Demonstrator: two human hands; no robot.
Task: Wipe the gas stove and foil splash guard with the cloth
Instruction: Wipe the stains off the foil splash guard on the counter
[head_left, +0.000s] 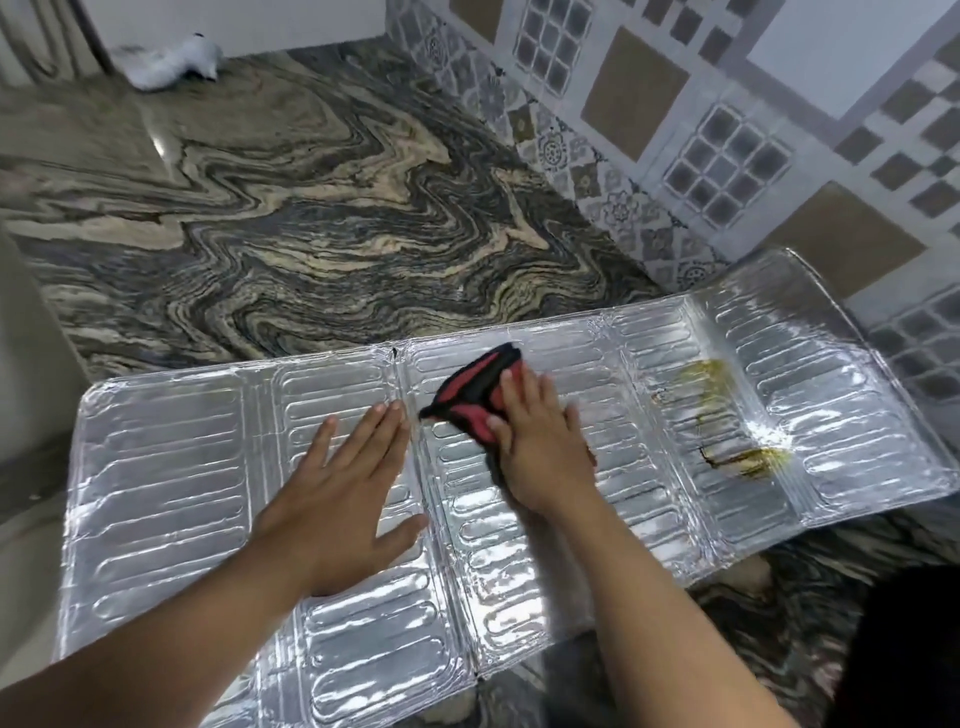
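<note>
Foil splash guard (519, 519), a silver embossed folding panel of several hinged sections, lies flat on the swirled grey-and-tan stone countertop (311, 208), unfolded across the front of it, its far right end near the patterned tiled wall (675, 130). No gas stove is in view.

A red-and-black cloth (475, 400) rests on the middle section, bunched, one corner trailing toward the centre fold. The right hand (540, 447) presses it down flat; the fingers (511, 400) lie close together and extended over the cloth, palm down, pressing rather than pinching. How much cloth sits under the palm cannot be seen.

The left hand (343, 493) lies palm down on the adjoining section, just beside the cloth but apart from it. Its fingers (387, 431) are moderately spread, thumb out to the side, holding nothing; it appears to steady the panel.

Yellow-brown greasy stains (727, 415) mark a section to the right, well apart from the cloth and unwiped.

Assessment: wiping of the guard is in hand and incomplete. The foil is thin and ridged; firm, even strokes along the embossed grooves, with the bracing hand kept near the stroke, should limit creasing. The stained section needs repeated passes. A white crumpled object (171, 62) lies at the far corner, unidentifiable.
</note>
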